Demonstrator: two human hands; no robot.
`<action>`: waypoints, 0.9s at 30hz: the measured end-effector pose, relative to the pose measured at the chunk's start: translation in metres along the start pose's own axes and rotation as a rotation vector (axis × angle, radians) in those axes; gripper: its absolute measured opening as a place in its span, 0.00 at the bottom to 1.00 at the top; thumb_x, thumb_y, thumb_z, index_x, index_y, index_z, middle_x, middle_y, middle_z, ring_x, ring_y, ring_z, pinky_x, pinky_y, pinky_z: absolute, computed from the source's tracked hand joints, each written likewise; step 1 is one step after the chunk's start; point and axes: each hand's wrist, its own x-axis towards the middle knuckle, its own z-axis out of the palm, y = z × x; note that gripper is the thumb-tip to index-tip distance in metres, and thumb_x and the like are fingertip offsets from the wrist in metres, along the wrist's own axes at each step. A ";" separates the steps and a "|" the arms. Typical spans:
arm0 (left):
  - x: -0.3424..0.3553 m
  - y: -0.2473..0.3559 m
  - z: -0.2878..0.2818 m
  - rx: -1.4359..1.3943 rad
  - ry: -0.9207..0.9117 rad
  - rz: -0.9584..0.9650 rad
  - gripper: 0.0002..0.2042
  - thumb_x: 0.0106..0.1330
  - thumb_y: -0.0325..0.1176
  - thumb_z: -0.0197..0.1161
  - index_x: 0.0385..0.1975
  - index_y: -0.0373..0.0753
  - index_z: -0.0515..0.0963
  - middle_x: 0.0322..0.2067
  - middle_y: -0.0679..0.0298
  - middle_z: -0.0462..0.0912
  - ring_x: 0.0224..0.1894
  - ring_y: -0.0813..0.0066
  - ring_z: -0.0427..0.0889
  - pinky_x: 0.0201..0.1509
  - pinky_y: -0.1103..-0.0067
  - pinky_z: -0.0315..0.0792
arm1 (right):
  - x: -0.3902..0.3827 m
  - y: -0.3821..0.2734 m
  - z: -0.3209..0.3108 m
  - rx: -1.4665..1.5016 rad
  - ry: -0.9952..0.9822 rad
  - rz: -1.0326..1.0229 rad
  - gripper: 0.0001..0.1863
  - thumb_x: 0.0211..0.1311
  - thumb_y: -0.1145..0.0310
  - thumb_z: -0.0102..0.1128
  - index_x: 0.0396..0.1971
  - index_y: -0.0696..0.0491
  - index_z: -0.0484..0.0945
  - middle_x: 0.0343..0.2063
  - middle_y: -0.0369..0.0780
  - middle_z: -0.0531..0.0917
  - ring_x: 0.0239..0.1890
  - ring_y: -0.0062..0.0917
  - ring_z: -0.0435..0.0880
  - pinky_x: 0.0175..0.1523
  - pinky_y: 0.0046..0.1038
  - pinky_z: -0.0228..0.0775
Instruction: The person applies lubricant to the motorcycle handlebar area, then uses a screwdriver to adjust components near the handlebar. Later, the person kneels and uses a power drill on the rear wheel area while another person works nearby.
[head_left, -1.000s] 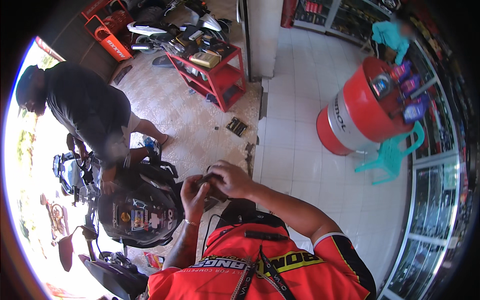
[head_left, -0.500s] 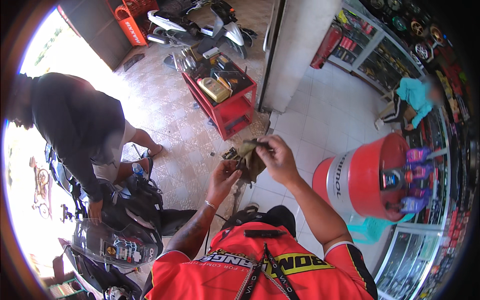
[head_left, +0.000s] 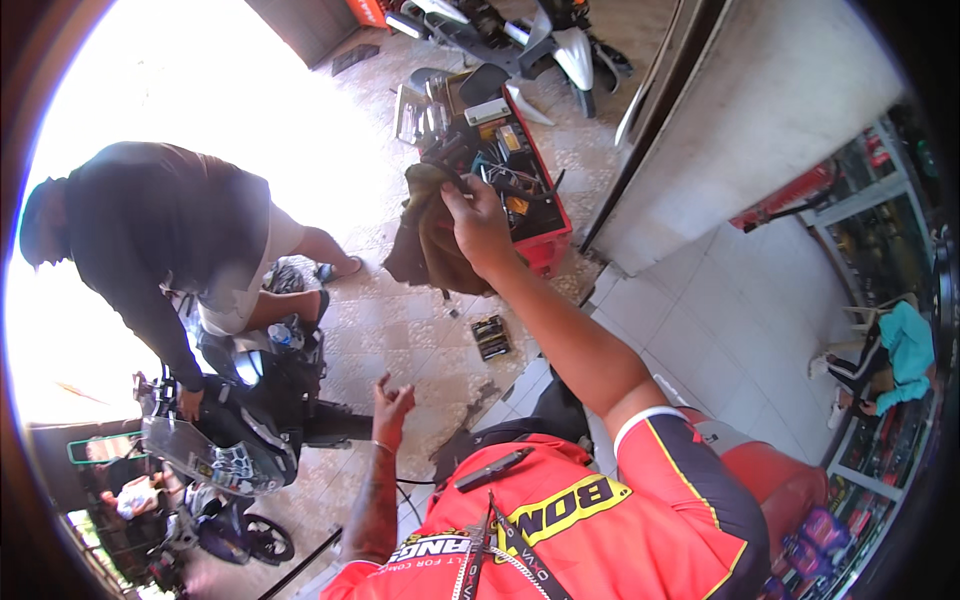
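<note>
An olive-brown cloth rag (head_left: 435,235) hangs from my right hand (head_left: 478,222), pinched between thumb and fingers. My right arm stretches forward, and the rag overlaps the near side of a red tool cart (head_left: 545,248) in the view. My left hand (head_left: 393,408) is lower and farther left, holding nothing, its fingers partly bent and apart. Between the rag and my body, a small black and gold box-shaped item (head_left: 490,338) lies on the tiled floor. Whether the rag touches the cart, I cannot tell.
A person in dark clothing (head_left: 170,235) bends over a dark motorcycle (head_left: 260,410) at left. Another motorcycle (head_left: 570,50) stands beyond the cart. A pillar (head_left: 740,130) rises at right, near a seated person (head_left: 900,350), display shelves and a red drum (head_left: 760,460).
My right hand has carried the rag forward toward the cart. My left hand has let go of it and dropped back. The view has turned, shifting the cart rightward.
</note>
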 end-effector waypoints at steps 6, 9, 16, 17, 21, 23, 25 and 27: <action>-0.024 -0.027 0.041 -0.024 0.222 -0.237 0.40 0.64 0.32 0.71 0.69 0.40 0.49 0.28 0.67 0.77 0.27 0.81 0.77 0.33 0.80 0.75 | 0.171 0.129 -0.091 -0.759 0.143 -0.140 0.18 0.61 0.57 0.62 0.35 0.59 0.81 0.31 0.53 0.85 0.38 0.50 0.83 0.48 0.45 0.73; -0.031 -0.028 0.060 0.010 0.262 -0.351 0.42 0.64 0.32 0.71 0.70 0.41 0.48 0.30 0.66 0.79 0.26 0.80 0.78 0.32 0.80 0.77 | 0.205 0.174 -0.153 -1.077 0.006 0.162 0.17 0.62 0.64 0.56 0.47 0.57 0.79 0.42 0.54 0.82 0.49 0.49 0.81 0.58 0.44 0.73; -0.042 -0.024 0.090 0.017 0.353 -0.476 0.44 0.64 0.29 0.71 0.72 0.42 0.45 0.30 0.64 0.78 0.25 0.78 0.78 0.32 0.78 0.79 | 0.252 0.220 -0.215 -1.575 -0.288 0.133 0.14 0.66 0.67 0.47 0.48 0.51 0.75 0.48 0.47 0.80 0.52 0.47 0.82 0.54 0.49 0.75; -0.044 -0.024 0.093 0.007 0.359 -0.472 0.44 0.63 0.29 0.71 0.72 0.42 0.44 0.31 0.64 0.78 0.25 0.78 0.78 0.32 0.77 0.79 | 0.257 0.224 -0.217 -1.577 -0.310 0.120 0.13 0.67 0.67 0.46 0.47 0.51 0.75 0.47 0.47 0.79 0.50 0.46 0.83 0.52 0.48 0.77; -0.049 -0.024 0.101 0.004 0.382 -0.498 0.46 0.62 0.30 0.72 0.72 0.41 0.44 0.31 0.64 0.79 0.26 0.77 0.80 0.33 0.77 0.80 | 0.265 0.232 -0.214 -1.672 -0.436 -0.052 0.11 0.70 0.68 0.44 0.43 0.53 0.76 0.40 0.47 0.80 0.44 0.43 0.86 0.45 0.44 0.80; -0.051 -0.022 0.105 0.009 0.406 -0.532 0.47 0.61 0.32 0.73 0.73 0.41 0.44 0.31 0.64 0.79 0.26 0.77 0.80 0.33 0.78 0.80 | 0.264 0.232 -0.208 -1.678 -0.467 -0.095 0.12 0.69 0.65 0.45 0.44 0.56 0.74 0.40 0.47 0.82 0.44 0.46 0.86 0.48 0.45 0.80; -0.053 -0.020 0.108 -0.008 0.410 -0.496 0.48 0.61 0.33 0.74 0.73 0.41 0.43 0.31 0.64 0.79 0.26 0.77 0.80 0.34 0.78 0.80 | 0.259 0.228 -0.201 -1.510 -0.491 0.186 0.16 0.67 0.63 0.47 0.48 0.58 0.72 0.45 0.52 0.81 0.48 0.50 0.83 0.53 0.47 0.77; -0.054 -0.017 0.110 -0.003 0.419 -0.491 0.49 0.61 0.34 0.74 0.72 0.38 0.42 0.29 0.65 0.78 0.26 0.78 0.79 0.33 0.79 0.79 | 0.252 0.225 -0.197 -1.410 -0.512 0.338 0.22 0.64 0.60 0.49 0.53 0.59 0.69 0.51 0.57 0.78 0.54 0.54 0.79 0.59 0.49 0.73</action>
